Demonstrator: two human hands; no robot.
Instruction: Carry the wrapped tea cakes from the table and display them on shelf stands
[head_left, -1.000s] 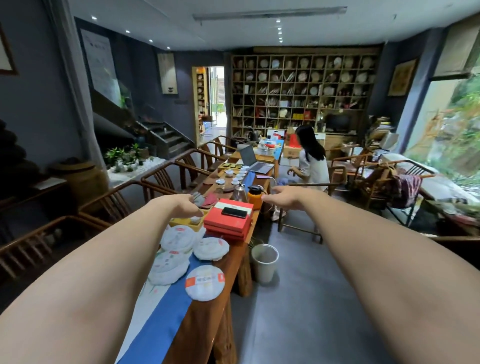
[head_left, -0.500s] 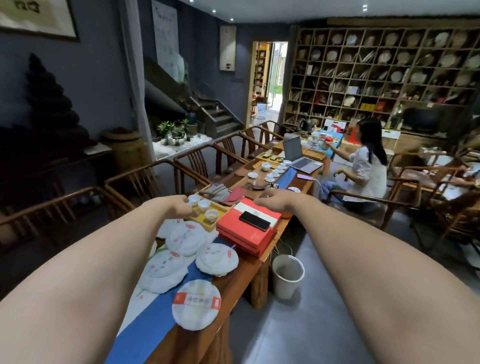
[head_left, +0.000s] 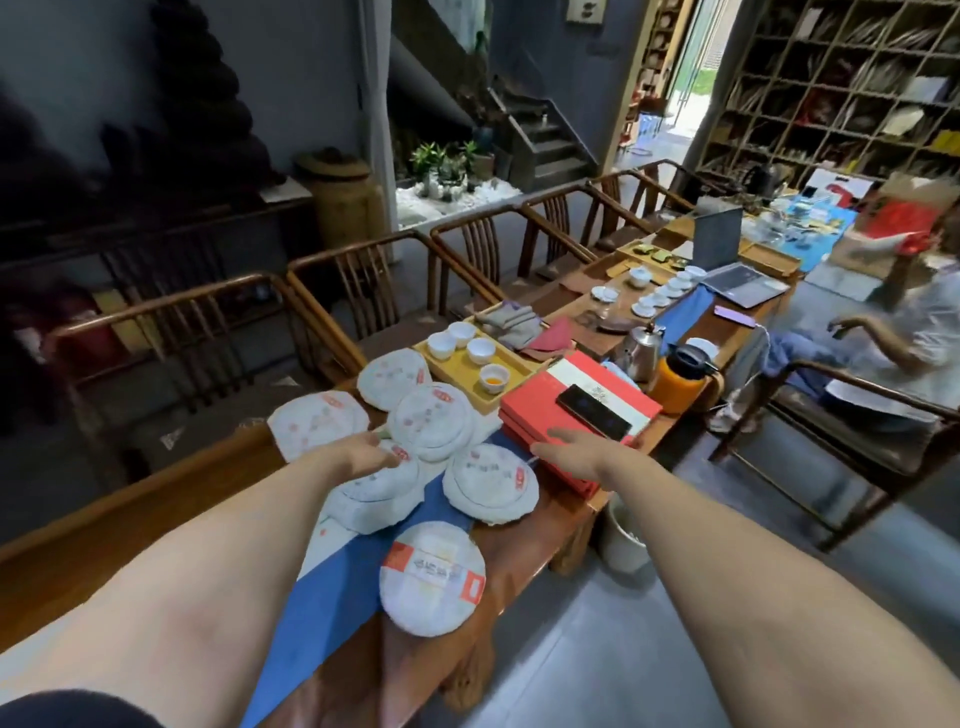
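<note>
Several round tea cakes in white paper lie on the long wooden table (head_left: 524, 545), partly on a blue runner (head_left: 332, 603). The nearest cake (head_left: 432, 578) has a red band and overhangs the table's edge. Others lie further in: one (head_left: 491, 482) to the right, one (head_left: 375, 491) under my left wrist, one (head_left: 432, 422) behind it. My left hand (head_left: 370, 453) hovers over the cakes, fingers loosely together, holding nothing. My right hand (head_left: 569, 451) reaches flat over the edge of the red boxes (head_left: 540, 405), empty. The wall shelf (head_left: 852, 88) stands far right.
A phone (head_left: 593, 411) lies on the red boxes. Behind are a yellow tray (head_left: 467, 370) of cups, a steel kettle (head_left: 643, 349), an orange flask (head_left: 678, 382) and a laptop (head_left: 727, 260). Wooden chairs (head_left: 332, 312) line the far side. A person (head_left: 914, 332) sits at right. A white bin (head_left: 621, 535) stands beside the table.
The view has dropped and closed in on the table. Both hands have come down toward the tea cakes and red boxes; both remain empty.
</note>
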